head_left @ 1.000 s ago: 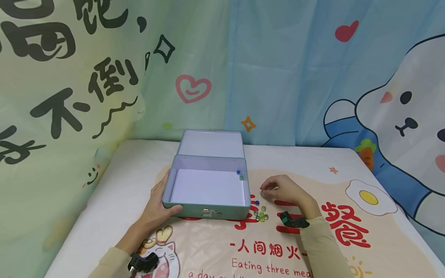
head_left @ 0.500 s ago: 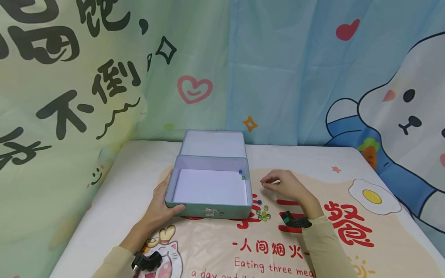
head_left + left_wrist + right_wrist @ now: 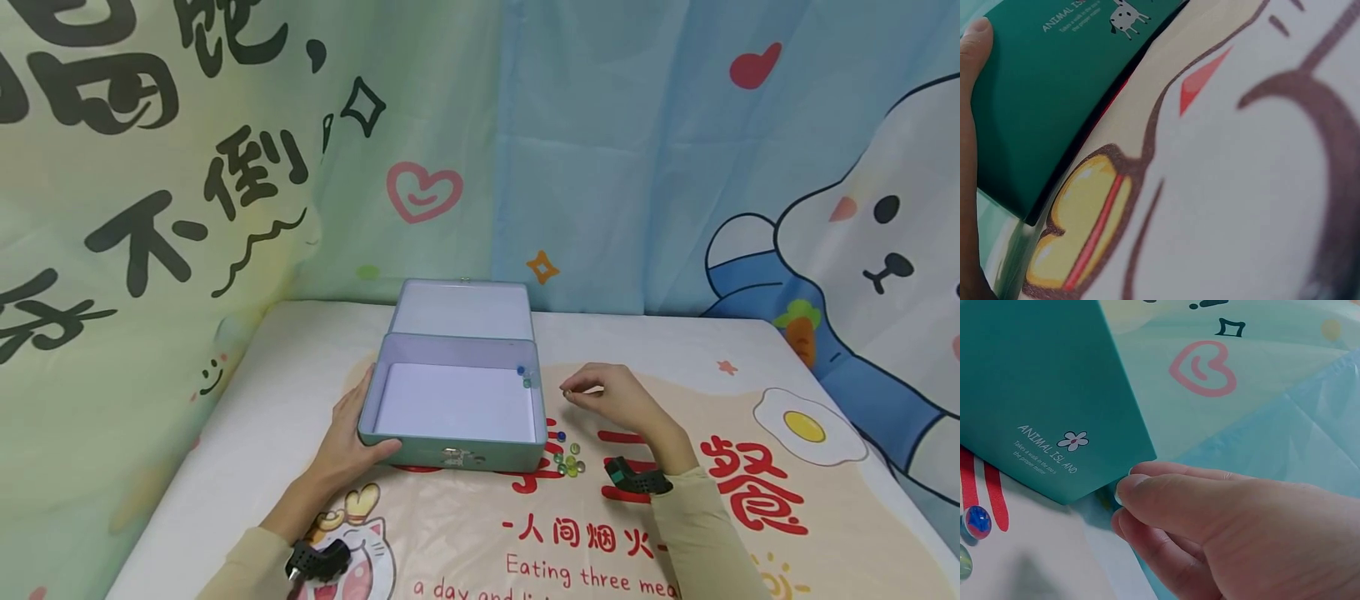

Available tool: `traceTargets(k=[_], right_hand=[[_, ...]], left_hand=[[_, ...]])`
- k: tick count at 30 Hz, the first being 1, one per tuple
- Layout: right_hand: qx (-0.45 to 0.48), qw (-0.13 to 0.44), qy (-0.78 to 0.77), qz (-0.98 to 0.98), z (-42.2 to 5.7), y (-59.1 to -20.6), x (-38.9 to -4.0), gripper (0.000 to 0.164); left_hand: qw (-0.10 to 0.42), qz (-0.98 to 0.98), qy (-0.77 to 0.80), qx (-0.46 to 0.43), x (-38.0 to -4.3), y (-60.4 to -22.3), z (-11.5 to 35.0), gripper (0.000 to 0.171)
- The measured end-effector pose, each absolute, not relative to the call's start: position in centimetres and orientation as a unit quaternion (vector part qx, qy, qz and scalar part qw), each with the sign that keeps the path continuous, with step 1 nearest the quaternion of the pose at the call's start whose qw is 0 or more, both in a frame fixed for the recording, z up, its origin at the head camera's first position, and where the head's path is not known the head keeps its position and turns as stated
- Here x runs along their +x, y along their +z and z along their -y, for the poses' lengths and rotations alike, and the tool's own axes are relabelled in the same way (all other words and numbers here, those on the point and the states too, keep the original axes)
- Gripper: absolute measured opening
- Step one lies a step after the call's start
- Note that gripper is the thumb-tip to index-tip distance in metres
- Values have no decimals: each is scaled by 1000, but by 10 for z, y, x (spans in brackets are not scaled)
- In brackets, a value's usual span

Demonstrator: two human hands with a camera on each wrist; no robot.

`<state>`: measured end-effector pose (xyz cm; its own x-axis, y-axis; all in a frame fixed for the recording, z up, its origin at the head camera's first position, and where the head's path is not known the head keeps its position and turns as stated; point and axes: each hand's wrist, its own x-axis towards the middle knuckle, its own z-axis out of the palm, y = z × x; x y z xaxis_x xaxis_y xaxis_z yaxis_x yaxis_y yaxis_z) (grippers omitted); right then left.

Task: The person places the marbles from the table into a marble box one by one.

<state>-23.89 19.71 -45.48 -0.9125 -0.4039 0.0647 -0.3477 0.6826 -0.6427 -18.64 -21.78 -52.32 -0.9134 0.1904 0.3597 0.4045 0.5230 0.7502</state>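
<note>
A green tin box [image 3: 465,457] with a pale inside stands on the table, its lid [image 3: 463,310] tipped back. My left hand [image 3: 347,442] grips its front left corner, thumb on the front wall and fingers along the side. To the right of the box, my right hand [image 3: 618,407] pinches a small marble [image 3: 567,393] between thumb and fingertips, mostly hidden in the right wrist view. A blue marble [image 3: 521,370] and a green one [image 3: 527,382] lie inside, by the right wall. Outside, several green marbles [image 3: 572,464] and a blue marble [image 3: 561,436] lie near the front right corner.
A printed cloth [image 3: 600,575] with red lettering covers the white table [image 3: 645,337]. Behind the table hangs a cartoon curtain [image 3: 600,167]. Each wrist wears a black camera band, such as the right band [image 3: 637,477].
My right hand has risen slightly away from the cloth, its fingertips pinching the marble. My left hand keeps its hold on the box. The head view has shifted a little.
</note>
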Motion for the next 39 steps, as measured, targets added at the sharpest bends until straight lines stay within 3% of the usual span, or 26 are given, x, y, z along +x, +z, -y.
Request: traceTargets(k=[22, 39], right_hand=[[-206, 47, -336, -918, -195, -453, -239, 19], [-223, -3, -342, -913, -187, -443, -235, 15]], left_hand=[[144, 874, -425, -184, -188, -523, 220, 114], [145, 870, -440, -169, -187, -522, 220, 108]])
